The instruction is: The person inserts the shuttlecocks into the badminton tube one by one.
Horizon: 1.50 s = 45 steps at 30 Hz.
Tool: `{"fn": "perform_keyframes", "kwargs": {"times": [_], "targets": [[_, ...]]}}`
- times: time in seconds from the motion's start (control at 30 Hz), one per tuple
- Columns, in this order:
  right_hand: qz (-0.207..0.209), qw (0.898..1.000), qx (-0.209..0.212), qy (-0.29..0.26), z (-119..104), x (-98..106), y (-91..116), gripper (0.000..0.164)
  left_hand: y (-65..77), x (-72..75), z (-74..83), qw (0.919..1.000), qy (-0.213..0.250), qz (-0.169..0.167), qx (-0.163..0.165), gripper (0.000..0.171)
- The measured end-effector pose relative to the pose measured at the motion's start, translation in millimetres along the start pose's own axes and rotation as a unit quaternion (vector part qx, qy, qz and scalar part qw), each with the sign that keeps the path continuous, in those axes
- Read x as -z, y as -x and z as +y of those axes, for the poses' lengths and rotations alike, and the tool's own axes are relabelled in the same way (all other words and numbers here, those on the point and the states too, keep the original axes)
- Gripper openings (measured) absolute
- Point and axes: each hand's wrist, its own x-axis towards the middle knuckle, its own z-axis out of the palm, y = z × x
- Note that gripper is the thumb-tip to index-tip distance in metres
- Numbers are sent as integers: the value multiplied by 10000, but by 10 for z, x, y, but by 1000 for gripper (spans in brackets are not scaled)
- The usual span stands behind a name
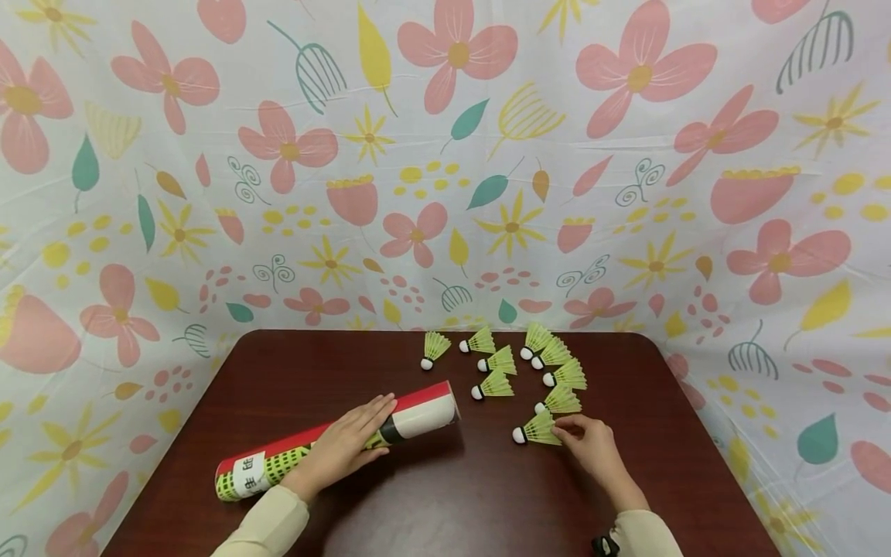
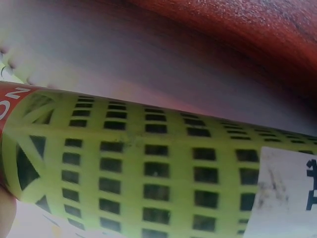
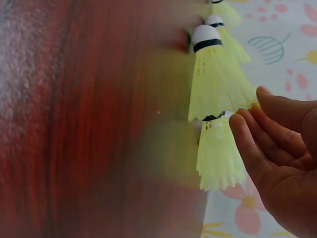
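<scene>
My left hand (image 1: 344, 445) lies across the middle of a long shuttlecock tube (image 1: 422, 415), fingers over its top and thumb along the near side. Red, white and yellow-green with a black grid, the tube slants up to the right, its right end over a shadow. Its grid pattern (image 2: 114, 163) fills the left wrist view. At the right, my right hand (image 1: 592, 449) pinches the skirt edge of the nearest yellow shuttlecock (image 1: 541, 429). The right wrist view shows thumb and finger at the rim of this shuttlecock (image 3: 213, 82), its white cork pointing away from the hand.
Behind it, more shuttlecocks (image 1: 565, 374) form a curved row toward the table's far edge. Several others, including one shuttlecock (image 1: 435, 348), lie left of that row. A floral cloth (image 1: 418, 193) hangs behind the dark brown table (image 1: 445, 503).
</scene>
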Motion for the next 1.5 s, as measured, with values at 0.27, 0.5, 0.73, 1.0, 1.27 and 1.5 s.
{"fn": "perform_keyframes", "kwargs": {"times": [0.27,0.5,0.73,1.0,1.27,1.5], "targets": [[66,9996,191,178,34,-61,32,10,-14,-6,13,10000,-94,-3,-9,87],[68,9988,488,65,-10,-118,67,9,-26,3,34,9999,-88,-125,75,88],[302,9966,758,-93,-81,-177,37,10,-40,30,27,9994,-236,-183,170,89],[670,9924,965,-355,-269,-238,-29,7,-52,55,30,9996,-164,-180,147,89],[693,9907,1030,-554,-454,-297,-68,9,-86,72,29,9996,-220,-152,80,88],[678,9857,1270,-879,-644,-386,-108,8,-93,80,11,9994,-298,-149,76,90]]}}
